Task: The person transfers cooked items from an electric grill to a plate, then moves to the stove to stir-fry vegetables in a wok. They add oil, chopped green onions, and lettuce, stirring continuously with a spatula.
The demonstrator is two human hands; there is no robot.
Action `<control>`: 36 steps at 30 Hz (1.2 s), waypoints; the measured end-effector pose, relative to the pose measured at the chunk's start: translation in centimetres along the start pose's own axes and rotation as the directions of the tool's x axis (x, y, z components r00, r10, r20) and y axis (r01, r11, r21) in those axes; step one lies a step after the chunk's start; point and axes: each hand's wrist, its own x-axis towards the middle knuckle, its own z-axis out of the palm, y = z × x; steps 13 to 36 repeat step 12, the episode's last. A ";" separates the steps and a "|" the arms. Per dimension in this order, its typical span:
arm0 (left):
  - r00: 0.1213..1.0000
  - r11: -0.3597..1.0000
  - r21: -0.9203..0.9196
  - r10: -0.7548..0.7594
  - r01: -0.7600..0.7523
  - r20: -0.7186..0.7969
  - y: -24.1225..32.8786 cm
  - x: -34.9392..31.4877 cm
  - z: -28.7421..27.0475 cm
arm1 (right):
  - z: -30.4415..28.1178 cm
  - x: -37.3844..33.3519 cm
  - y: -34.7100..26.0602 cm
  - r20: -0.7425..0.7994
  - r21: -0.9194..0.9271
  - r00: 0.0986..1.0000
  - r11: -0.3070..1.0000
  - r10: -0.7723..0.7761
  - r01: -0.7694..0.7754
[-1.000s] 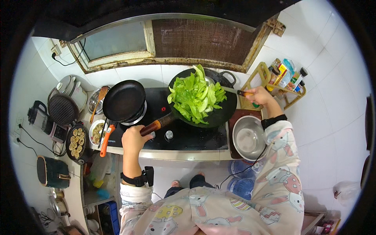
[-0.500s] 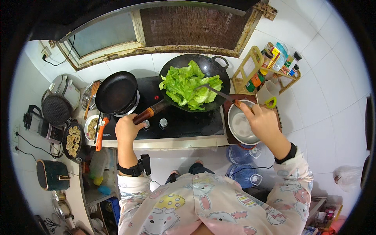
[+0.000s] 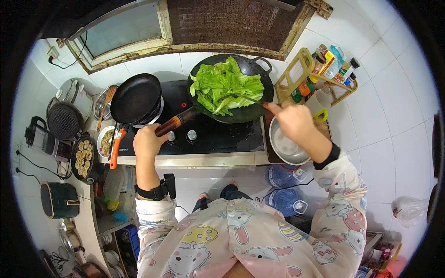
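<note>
A black wok (image 3: pixel 252 69) stands on the black cooktop (image 3: pixel 222 143), heaped with green leafy lettuce (image 3: pixel 225 83). My left hand (image 3: pixel 149 140) is closed around the end of the wok's wooden handle (image 3: pixel 178 120). From the right, my right hand (image 3: pixel 294 123) reaches over the wok's edge, gripping a wok spatula (image 3: pixel 245 97). The spatula's thin metal shaft lies across the greens, and its working end is hidden under the leaves. Below my right hand sits a round metal pot (image 3: pixel 282 141).
A black frying pan (image 3: pixel 136 99) with an orange handle (image 3: pixel 117 148) stands left of the wok. Farther left are a plate of food (image 3: pixel 106 140) and a pan of browned slices (image 3: pixel 83 157). A rack (image 3: pixel 303 65) of bottles stands right; blue water jugs (image 3: pixel 285 201) are on the floor.
My right hand has moved up and slightly left, bringing the spatula lower and flatter into the lettuce. The leaves have shifted. My left hand still grips the wok handle.
</note>
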 end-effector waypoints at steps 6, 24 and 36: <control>0.998 0.999 -0.001 0.034 -0.034 -0.053 -0.6 0.3 0.2 | -6.7 1.4 7.8 0.150 0.169 0.935 0.923 0.323 -0.346; 1.000 1.000 0.013 -0.004 0.004 0.007 -0.1 0.6 -0.7 | -2.9 11.4 14.5 0.444 0.131 0.778 0.826 0.445 -0.548; 1.000 1.000 0.013 -0.004 0.004 0.007 -0.1 0.6 -0.7 | -2.9 11.4 14.5 0.444 0.131 0.778 0.826 0.445 -0.548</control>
